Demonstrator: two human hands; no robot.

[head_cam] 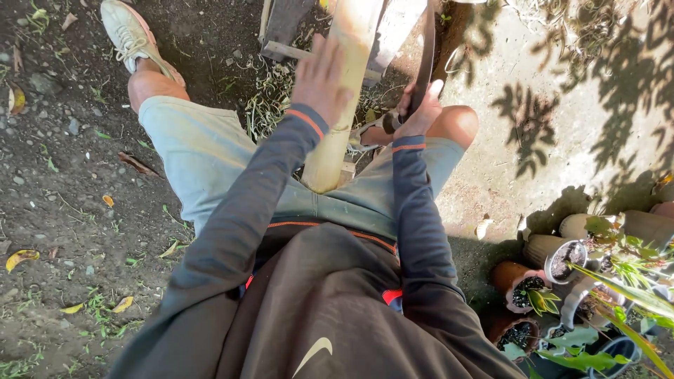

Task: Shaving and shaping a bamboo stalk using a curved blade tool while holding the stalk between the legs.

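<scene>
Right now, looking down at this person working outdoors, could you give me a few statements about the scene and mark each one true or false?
1. The left hand rests flat on a pale bamboo pole. True.
2. The right hand is empty. False: it grips the handle of a long dark blade.
3. The pole lies between the person's knees. True.
4. Potted plants stand at the left of the picture. False: they are at the lower right.
5. The person is barefoot. False: a light-coloured shoe shows at the upper left.
</scene>
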